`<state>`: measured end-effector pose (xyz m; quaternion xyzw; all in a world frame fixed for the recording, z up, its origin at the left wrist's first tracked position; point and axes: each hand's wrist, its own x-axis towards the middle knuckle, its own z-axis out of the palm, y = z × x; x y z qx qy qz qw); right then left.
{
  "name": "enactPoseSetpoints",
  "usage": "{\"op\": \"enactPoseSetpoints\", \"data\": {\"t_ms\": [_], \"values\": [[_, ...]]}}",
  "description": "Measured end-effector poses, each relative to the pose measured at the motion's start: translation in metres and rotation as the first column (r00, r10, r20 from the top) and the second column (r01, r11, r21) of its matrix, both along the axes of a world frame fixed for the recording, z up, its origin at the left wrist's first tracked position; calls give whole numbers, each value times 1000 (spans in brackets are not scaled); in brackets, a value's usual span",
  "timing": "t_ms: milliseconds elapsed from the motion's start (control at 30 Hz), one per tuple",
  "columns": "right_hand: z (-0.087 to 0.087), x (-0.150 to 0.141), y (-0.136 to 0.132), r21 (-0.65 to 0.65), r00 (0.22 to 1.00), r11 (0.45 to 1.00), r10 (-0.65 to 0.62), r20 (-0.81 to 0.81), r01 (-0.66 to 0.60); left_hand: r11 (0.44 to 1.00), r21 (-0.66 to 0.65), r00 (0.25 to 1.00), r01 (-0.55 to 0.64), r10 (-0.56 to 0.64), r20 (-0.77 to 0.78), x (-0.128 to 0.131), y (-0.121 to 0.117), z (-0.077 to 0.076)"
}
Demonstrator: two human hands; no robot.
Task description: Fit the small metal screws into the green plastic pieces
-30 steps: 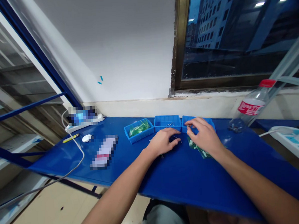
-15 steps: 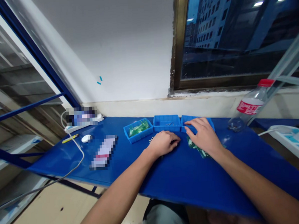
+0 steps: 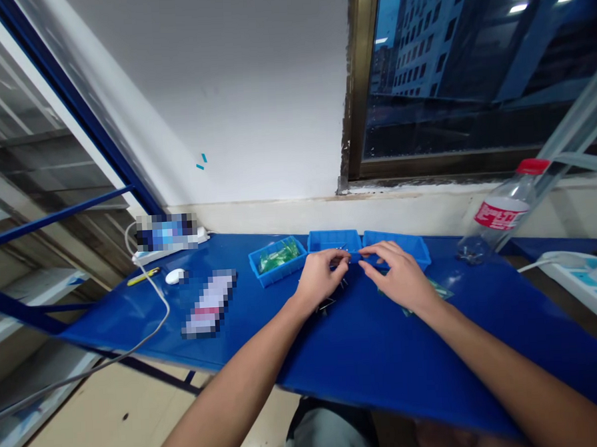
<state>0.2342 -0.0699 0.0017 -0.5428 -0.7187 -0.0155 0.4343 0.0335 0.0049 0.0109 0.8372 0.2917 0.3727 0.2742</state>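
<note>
My left hand (image 3: 322,275) and my right hand (image 3: 395,275) meet fingertip to fingertip above the blue table (image 3: 365,353), just in front of the middle blue tray (image 3: 333,240). Both pinch something very small between them; I cannot make it out. The right blue tray (image 3: 404,244) lies just behind my right hand. A left blue tray (image 3: 277,259) holds green transparent parts. Small metal pieces (image 3: 327,305) lie on the table under my left hand. Green parts (image 3: 439,287) lie flat by my right wrist.
A plastic bottle with a red cap (image 3: 498,216) leans at the right by the window. A white power strip (image 3: 586,282) sits at the far right edge. At the left are a white cable (image 3: 152,291), a yellow pen (image 3: 142,276), a small white object (image 3: 174,276) and blurred items.
Both hands lifted off the table and came together in front of the middle tray. My right hand left the right tray's rim and moved left; the metal pieces under my left hand are uncovered.
</note>
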Motion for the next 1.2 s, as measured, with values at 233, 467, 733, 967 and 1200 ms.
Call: {"op": "enactPoseSetpoints", "data": {"t_ms": [233,467,733,967,1200], "values": [[-9,-8,1,-163,976,984,31,-215,-67,948,-275,974,161,-108,198,4,-2,-3],[-5,-12,-1,-165,969,985,-5,-248,-38,888,-377,938,265,-145,316,5,0,-6],[1,-11,-5,-124,965,992,-24,-263,-9,861,-459,971,220,-146,192,3,-7,1],[-4,-12,-2,-169,965,981,47,-257,-93,895,-401,967,195,-107,233,2,0,-7],[-2,-13,-3,-202,950,976,20,-311,-87,963,-233,987,136,-113,110,1,-3,-5]]}}
